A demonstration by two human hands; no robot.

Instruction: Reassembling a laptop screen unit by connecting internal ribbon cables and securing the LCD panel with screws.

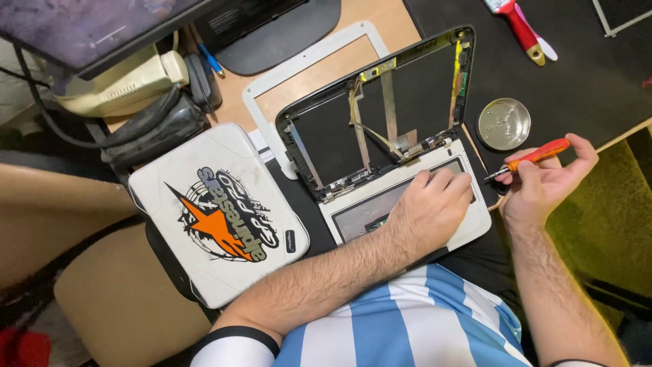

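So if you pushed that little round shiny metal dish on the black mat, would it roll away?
Probably not. The little round shiny metal dish lies flat on the black mat, so it would likely slide rather than roll. It looks thin and shallow, so it is probably light. The mat looks soft and matte, which may grip it a bit.

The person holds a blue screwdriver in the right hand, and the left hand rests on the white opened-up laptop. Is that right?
Not quite. The screwdriver in the right hand has a red and orange handle, not blue, as the head view shows. The rest is right: the left hand does rest on the white opened-up laptop.
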